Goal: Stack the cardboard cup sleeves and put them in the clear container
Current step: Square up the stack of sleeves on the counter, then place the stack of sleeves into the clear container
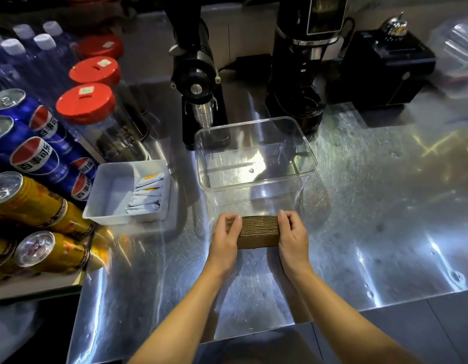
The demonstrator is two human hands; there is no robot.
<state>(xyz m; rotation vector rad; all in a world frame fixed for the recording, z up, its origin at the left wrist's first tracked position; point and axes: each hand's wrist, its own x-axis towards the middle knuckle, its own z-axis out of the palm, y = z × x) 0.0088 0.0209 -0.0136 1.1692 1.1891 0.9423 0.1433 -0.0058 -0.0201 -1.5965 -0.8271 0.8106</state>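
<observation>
A brown stack of cardboard cup sleeves (pixel 257 231) stands on edge on the steel counter, just in front of the clear container (pixel 307 153). My left hand (pixel 225 239) presses the stack's left end and my right hand (pixel 293 236) presses its right end, so the stack is squeezed between them. The clear container is a rectangular, open-topped box with nothing inside, its near wall touching or nearly touching the stack.
A white tray (pixel 106 195) of sachets sits left of the container. Soda cans (pixel 35 153) and red-lidded jars (pixel 87 101) crowd the left side. Two black coffee grinders (pixel 198 74) stand behind the container, and a black box (pixel 385 67) at the back right.
</observation>
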